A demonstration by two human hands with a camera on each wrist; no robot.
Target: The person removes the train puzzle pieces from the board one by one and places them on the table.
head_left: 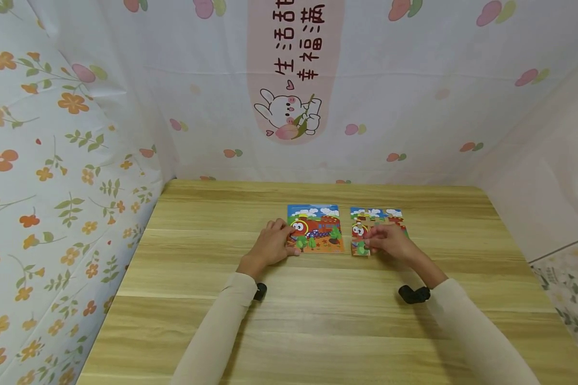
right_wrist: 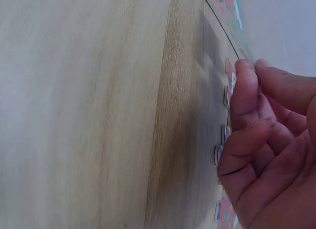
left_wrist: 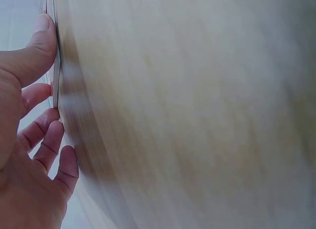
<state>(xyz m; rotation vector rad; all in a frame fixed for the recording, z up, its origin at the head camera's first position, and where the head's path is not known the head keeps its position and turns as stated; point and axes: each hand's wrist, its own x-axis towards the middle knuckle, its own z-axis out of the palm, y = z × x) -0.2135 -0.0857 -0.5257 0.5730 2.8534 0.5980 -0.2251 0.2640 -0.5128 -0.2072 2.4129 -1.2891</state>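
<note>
A square train picture (head_left: 318,229) lies flat on the table, its surface showing a red engine with a face. My left hand (head_left: 271,242) rests at its lower left corner, thumb by the bottom edge and fingers along the left side. To the right is a jigsaw puzzle (head_left: 375,214) with a similar train and wood-coloured gaps between pieces. Over its lower middle, my right hand (head_left: 390,241) pinches a puzzle piece (head_left: 359,248) with thumb and forefinger at the lower left corner. This hand hides much of the puzzle's lower right. In the right wrist view, thumb and forefinger tips meet.
Both pictures lie near the back of the wood-grain table (head_left: 313,315). A patterned white curtain (head_left: 404,96) hangs behind it, and a floral sheet (head_left: 62,214) borders the left. Black wrist devices (head_left: 413,294) sit at both cuffs.
</note>
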